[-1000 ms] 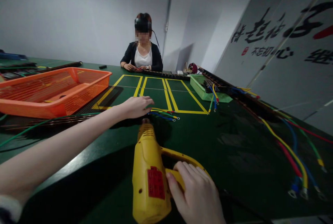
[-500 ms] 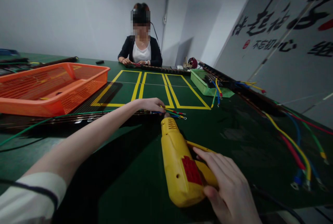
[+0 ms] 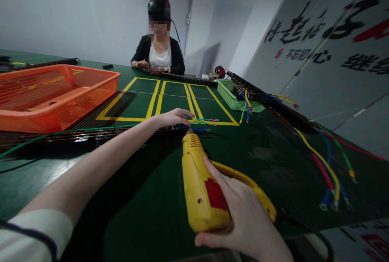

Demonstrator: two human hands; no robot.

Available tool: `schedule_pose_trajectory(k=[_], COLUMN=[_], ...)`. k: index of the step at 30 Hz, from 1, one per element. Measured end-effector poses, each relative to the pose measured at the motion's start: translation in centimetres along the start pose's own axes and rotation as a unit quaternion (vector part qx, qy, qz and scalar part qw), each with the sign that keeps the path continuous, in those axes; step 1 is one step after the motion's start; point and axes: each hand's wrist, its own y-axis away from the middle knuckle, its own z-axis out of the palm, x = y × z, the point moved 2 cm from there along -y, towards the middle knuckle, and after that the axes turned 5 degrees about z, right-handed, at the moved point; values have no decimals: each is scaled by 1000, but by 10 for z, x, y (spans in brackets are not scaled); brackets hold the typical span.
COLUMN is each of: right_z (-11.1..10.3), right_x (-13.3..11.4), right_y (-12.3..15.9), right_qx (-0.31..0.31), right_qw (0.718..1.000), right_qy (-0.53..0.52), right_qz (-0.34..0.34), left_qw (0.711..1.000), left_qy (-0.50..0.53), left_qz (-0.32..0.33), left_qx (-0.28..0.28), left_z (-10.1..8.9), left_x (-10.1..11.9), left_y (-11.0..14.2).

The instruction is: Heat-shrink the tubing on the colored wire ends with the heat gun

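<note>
A yellow heat gun (image 3: 197,189) with a red panel lies on the green table, its nozzle pointing away from me. My right hand (image 3: 240,209) is closed around its handle, thumb low by the rear end. Beyond the nozzle, my left hand (image 3: 174,118) is stretched out over several thin wires, fingers extended and slightly apart. From under those fingers a blue wire (image 3: 199,129) and green and red-tipped wires (image 3: 203,121) stick out to the right, ending in ring terminals. Where the fingertips meet the wires is partly hidden.
An orange basket (image 3: 88,104) stands at left, a dark wire harness (image 3: 91,135) in front. A green basket (image 3: 234,99) and another harness with loose coloured wires (image 3: 328,168) lie at right. Yellow tape (image 3: 121,119) marks the table. Across it sits a co-worker (image 3: 159,53).
My right hand has moved from beside the heat gun's handle to wrap around it. My left fingers have lifted and straightened, and the wire ends have spread apart. The view has shifted slightly.
</note>
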Motion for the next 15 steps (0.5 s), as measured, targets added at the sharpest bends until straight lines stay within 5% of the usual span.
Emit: schedule_pose_trajectory(k=[4, 8, 15], right_z=[8, 14, 19], right_x=[2, 0, -17], right_y=[3, 4, -1], right_qx=[31, 52, 31], right_qw=[999, 998, 999], right_qy=[9, 18, -25], right_qz=[-15, -23, -12], left_qw=[999, 999, 996], left_qy=[6, 5, -21], left_qz=[-6, 15, 45], left_qx=[48, 35, 80], left_z=[-2, 0, 3], left_x=[0, 1, 15], left_y=[-1, -3, 3])
